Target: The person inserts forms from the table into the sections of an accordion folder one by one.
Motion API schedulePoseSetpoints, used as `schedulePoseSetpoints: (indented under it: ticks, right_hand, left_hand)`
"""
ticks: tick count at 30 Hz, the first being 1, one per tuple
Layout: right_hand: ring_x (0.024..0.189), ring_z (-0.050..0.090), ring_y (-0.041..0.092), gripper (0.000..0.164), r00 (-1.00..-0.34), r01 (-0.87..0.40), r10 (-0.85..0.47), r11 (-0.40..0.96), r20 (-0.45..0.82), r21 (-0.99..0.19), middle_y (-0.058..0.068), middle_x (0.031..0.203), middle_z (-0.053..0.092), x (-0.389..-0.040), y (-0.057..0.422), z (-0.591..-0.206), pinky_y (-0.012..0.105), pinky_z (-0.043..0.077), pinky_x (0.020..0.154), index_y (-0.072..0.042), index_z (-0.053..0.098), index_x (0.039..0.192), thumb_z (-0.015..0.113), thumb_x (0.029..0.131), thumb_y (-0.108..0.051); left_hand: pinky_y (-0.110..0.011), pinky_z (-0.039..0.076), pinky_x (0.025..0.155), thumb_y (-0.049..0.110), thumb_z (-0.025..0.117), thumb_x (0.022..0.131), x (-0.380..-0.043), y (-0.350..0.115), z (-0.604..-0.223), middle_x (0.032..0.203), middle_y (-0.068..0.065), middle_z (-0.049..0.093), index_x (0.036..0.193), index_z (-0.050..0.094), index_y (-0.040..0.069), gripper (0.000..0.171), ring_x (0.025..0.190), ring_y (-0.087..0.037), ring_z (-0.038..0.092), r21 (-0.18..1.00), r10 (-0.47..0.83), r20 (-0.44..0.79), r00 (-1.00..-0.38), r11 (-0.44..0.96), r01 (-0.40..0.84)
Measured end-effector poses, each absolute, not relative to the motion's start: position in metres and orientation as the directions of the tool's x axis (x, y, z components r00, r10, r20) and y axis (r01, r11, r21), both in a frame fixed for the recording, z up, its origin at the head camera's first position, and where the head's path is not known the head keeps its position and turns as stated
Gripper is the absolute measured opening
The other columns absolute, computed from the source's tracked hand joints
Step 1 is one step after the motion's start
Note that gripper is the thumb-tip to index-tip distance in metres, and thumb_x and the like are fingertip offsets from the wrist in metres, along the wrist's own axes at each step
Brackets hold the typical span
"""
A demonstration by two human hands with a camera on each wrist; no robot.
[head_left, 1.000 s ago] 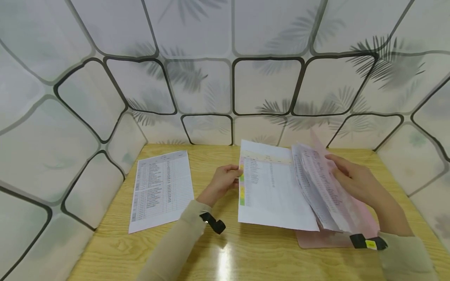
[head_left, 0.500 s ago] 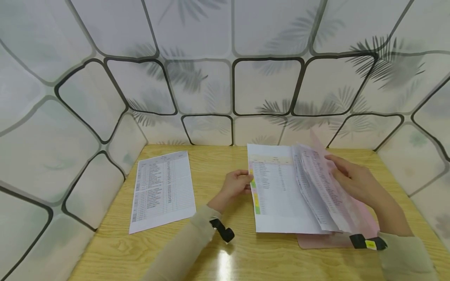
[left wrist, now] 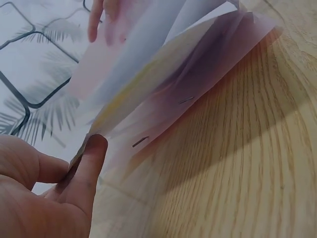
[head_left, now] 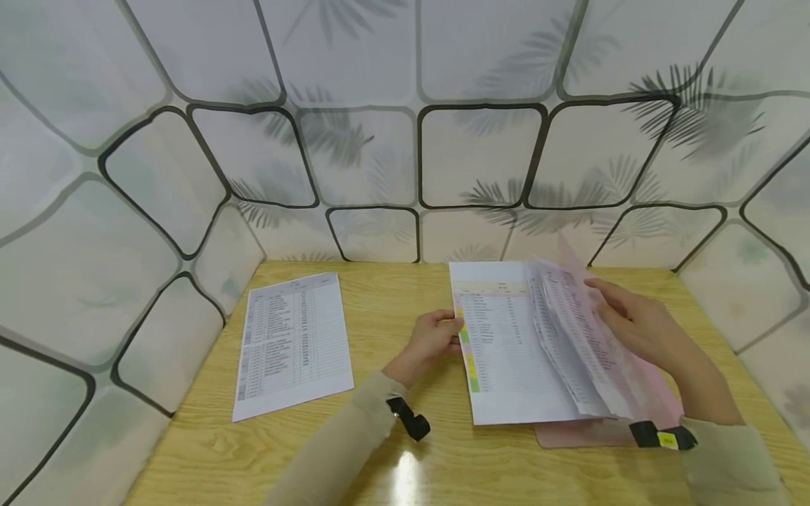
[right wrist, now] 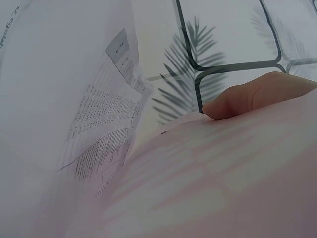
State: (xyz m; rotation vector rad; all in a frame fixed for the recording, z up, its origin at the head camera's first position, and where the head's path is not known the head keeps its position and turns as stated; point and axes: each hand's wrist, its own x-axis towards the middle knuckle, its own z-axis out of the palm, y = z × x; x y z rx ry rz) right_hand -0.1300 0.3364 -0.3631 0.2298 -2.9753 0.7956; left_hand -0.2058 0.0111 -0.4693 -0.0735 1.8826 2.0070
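Observation:
My left hand [head_left: 432, 341] pinches the left edge of a white printed sheet [head_left: 531, 393] with a yellow, green and pink strip down that side. In the left wrist view the thumb and fingers grip the sheet's edge [left wrist: 130, 94]. Its right part lies against several other printed sheets [head_left: 585, 344], which stand fanned inside a translucent pink folder [head_left: 661, 393]. My right hand [head_left: 645, 330] holds the folder's raised pink cover. Through the cover [right wrist: 237, 163] in the right wrist view, the fingers show as pale bands, with the thumb [right wrist: 257, 96] on its upper edge.
A separate printed sheet [head_left: 294, 344] lies flat on the wooden table [head_left: 209, 464] at the left. Patterned fabric walls [head_left: 373, 154] stand around the back and sides. Two small metal staples [left wrist: 140, 142] show on the pink folder in the left wrist view.
My left hand has moved right and a little nearer, sliding the colour-edged sheet further over toward the pink folder. The right hand and the folder stay in place.

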Motion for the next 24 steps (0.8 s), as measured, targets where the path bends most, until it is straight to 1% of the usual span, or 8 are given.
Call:
schedulePoseSetpoints:
  ticks: [2, 7, 11, 14, 21, 24]
  right_hand:
    - [0.125, 0.058, 0.056, 0.051, -0.987, -0.157, -0.129, 0.856, 0.091, -0.492, 0.039, 0.144, 0.055, -0.13, 0.337, -0.363, 0.07, 0.049, 0.095, -0.005, 0.044, 0.159, 0.05, 0.111, -0.022]
    - [0.118, 0.061, 0.051, 0.05, -0.986, -0.163, -0.127, 0.86, 0.108, -0.483, 0.038, 0.14, 0.059, -0.13, 0.337, -0.363, 0.065, 0.05, 0.091, -0.005, 0.046, 0.158, 0.052, 0.111, -0.022]
    - [0.116, 0.061, 0.048, 0.05, -0.987, -0.158, -0.123, 0.861, 0.104, -0.483, 0.037, 0.14, 0.06, -0.129, 0.338, -0.363, 0.063, 0.05, 0.09, -0.006, 0.046, 0.158, 0.052, 0.111, -0.023]
    - [0.118, 0.06, 0.049, 0.051, -0.989, -0.148, -0.12, 0.859, 0.088, -0.49, 0.037, 0.142, 0.058, -0.129, 0.337, -0.362, 0.063, 0.05, 0.091, -0.006, 0.045, 0.159, 0.051, 0.111, -0.023]
    - [0.12, 0.059, 0.049, 0.051, -0.99, -0.141, -0.116, 0.86, 0.081, -0.49, 0.037, 0.143, 0.058, -0.129, 0.336, -0.36, 0.064, 0.049, 0.093, -0.006, 0.044, 0.159, 0.05, 0.111, -0.023]
    - [0.122, 0.059, 0.051, 0.051, -0.99, -0.138, -0.114, 0.86, 0.08, -0.492, 0.037, 0.143, 0.057, -0.128, 0.336, -0.359, 0.065, 0.049, 0.094, -0.006, 0.044, 0.159, 0.05, 0.111, -0.024]
  left_hand:
    - [-0.028, 0.064, 0.068, 0.013, 0.065, 0.103, -0.206, 0.014, -0.471, 0.102, -0.02, 0.079, 0.135, 0.064, -0.005, 0.037, 0.069, -0.013, 0.071, 0.948, 0.242, -0.303, -0.922, -0.021, -0.317]
    - [-0.028, 0.064, 0.064, 0.011, 0.065, 0.102, -0.205, 0.02, -0.472, 0.093, -0.017, 0.079, 0.13, 0.065, -0.005, 0.032, 0.064, -0.012, 0.069, 0.945, 0.245, -0.31, -0.919, -0.023, -0.325]
    - [-0.028, 0.064, 0.062, 0.009, 0.064, 0.102, -0.206, 0.025, -0.473, 0.093, -0.02, 0.079, 0.125, 0.067, -0.006, 0.027, 0.062, -0.012, 0.069, 0.947, 0.254, -0.303, -0.918, -0.03, -0.321]
    - [-0.029, 0.064, 0.061, 0.008, 0.063, 0.103, -0.207, 0.03, -0.474, 0.096, -0.023, 0.079, 0.122, 0.067, -0.006, 0.024, 0.061, -0.012, 0.069, 0.948, 0.267, -0.296, -0.917, -0.035, -0.316]
    - [-0.04, 0.067, 0.068, 0.003, 0.061, 0.103, -0.205, 0.036, -0.47, 0.099, -0.027, 0.079, 0.117, 0.067, -0.006, 0.018, 0.062, -0.015, 0.071, 0.953, 0.289, -0.276, -0.917, -0.04, -0.3]
    - [-0.041, 0.067, 0.068, 0.002, 0.062, 0.102, -0.205, 0.034, -0.47, 0.096, -0.027, 0.079, 0.115, 0.067, -0.006, 0.016, 0.06, -0.015, 0.07, 0.956, 0.289, -0.276, -0.917, -0.02, -0.294]
